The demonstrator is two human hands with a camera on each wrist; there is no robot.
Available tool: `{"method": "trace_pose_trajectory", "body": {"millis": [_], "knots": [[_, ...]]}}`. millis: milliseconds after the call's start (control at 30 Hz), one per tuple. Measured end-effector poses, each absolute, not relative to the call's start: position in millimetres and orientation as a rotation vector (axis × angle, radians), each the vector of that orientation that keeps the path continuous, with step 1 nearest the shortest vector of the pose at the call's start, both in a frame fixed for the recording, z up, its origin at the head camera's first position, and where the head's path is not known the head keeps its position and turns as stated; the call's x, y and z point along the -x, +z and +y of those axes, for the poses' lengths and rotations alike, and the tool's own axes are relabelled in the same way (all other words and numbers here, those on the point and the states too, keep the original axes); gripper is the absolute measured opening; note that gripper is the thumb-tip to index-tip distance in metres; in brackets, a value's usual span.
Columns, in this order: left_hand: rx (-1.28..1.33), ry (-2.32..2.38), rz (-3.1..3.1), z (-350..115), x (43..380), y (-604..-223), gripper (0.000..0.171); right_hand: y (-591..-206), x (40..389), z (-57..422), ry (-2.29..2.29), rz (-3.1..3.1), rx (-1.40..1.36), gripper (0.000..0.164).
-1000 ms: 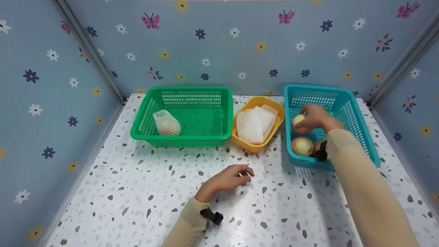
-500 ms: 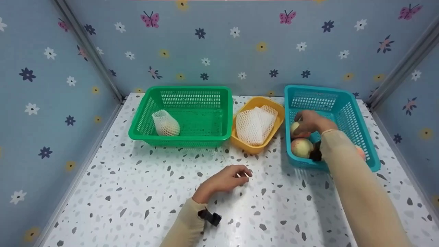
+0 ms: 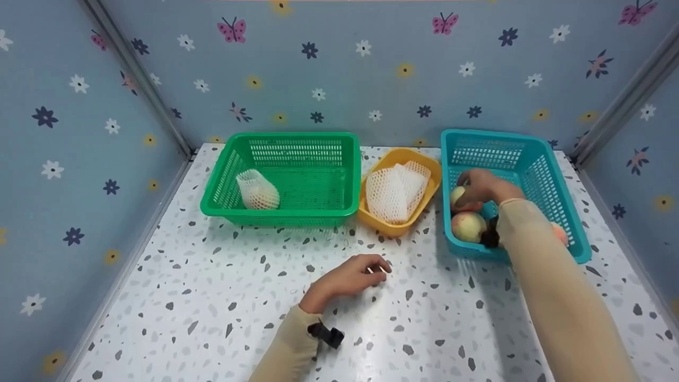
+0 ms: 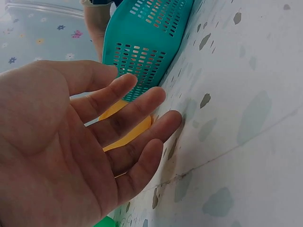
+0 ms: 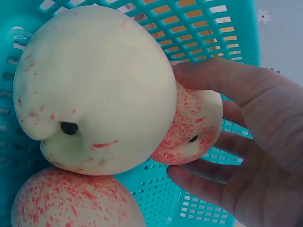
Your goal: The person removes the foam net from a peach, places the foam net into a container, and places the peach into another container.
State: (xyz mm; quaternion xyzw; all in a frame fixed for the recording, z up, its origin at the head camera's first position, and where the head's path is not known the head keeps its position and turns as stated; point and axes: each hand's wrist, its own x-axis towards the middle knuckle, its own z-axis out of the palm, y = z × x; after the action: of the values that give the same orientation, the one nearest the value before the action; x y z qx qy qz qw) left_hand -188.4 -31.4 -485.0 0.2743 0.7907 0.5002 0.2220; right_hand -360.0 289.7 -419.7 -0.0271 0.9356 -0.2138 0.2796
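Observation:
At the right, my right hand (image 3: pixel 485 187) reaches into the blue basket (image 3: pixel 554 164). Its thumb and fingers grip a pale peach (image 5: pixel 201 116) with red speckles, near the basket's left wall. A larger pale peach (image 5: pixel 94 90) lies beside it, and a redder peach (image 5: pixel 75 203) shows below in the right wrist view. Partly behind the right sleeve is another reddish peach (image 3: pixel 559 233). My left hand (image 3: pixel 347 276) rests on the speckled table with loosely bent fingers and holds nothing; its palm (image 4: pixel 61 156) shows in the left wrist view.
A green basket (image 3: pixel 281 213) stands at the left with a round pale fruit in a white foam net (image 3: pixel 260 192) inside. Between the two baskets, a yellow basket (image 3: pixel 390 229) holds white foam nets (image 3: pixel 395 193). Flowered walls (image 3: pixel 339 69) enclose the table.
My right hand has moved slightly down and toward me with the peach, lower into the blue basket. The reddish peach beside the sleeve has come into view. The left hand stays put.

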Motion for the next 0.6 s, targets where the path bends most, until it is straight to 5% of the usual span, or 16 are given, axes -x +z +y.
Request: {"method": "trace_pose_trajectory", "body": {"millis": [600], "knots": [[-0.761, 1.337, 2.194, -28.5, 198.4, -509.3, 0.021, -409.3, 353.2, 291.6, -0.451, 2.535, 0.073, 0.081]]}}
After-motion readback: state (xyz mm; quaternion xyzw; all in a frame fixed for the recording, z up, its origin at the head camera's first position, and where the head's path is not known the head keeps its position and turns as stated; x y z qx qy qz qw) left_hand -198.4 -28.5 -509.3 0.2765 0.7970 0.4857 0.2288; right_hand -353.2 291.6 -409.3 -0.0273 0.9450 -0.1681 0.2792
